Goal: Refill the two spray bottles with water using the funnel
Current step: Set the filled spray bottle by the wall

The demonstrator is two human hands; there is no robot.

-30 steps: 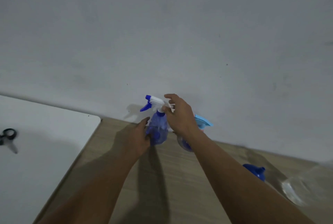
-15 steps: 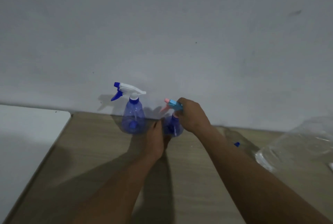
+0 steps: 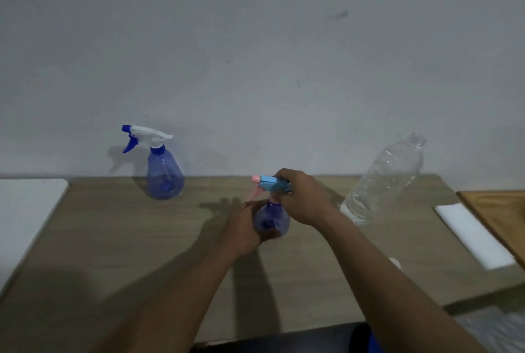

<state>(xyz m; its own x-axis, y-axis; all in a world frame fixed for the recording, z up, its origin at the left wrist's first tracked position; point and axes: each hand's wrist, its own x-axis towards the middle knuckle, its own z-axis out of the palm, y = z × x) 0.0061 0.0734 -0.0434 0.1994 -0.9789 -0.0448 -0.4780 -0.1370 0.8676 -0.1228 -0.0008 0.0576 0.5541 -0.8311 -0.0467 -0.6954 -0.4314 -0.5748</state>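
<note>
A blue spray bottle with a light-blue and pink head (image 3: pixel 273 217) stands in the middle of the wooden table (image 3: pixel 142 239). My left hand (image 3: pixel 244 227) grips its round body from the left. My right hand (image 3: pixel 304 199) is wrapped round its spray head from the right. A second blue spray bottle with a white and dark-blue head (image 3: pixel 163 171) stands untouched at the back left by the wall. A clear plastic water bottle (image 3: pixel 383 179), uncapped, stands at the back right. No funnel is visible.
A white board (image 3: pixel 25 210) adjoins the table on the left. A white folded cloth or paper (image 3: pixel 474 236) lies at the right, beside a brown wooden surface (image 3: pixel 497 210). A small white object (image 3: pixel 396 263) peeks out by my right forearm.
The view has shifted right and back, bringing the water bottle fully into sight. My hands have kept their hold on the pink-headed spray bottle, which has come nearer to me on the table.
</note>
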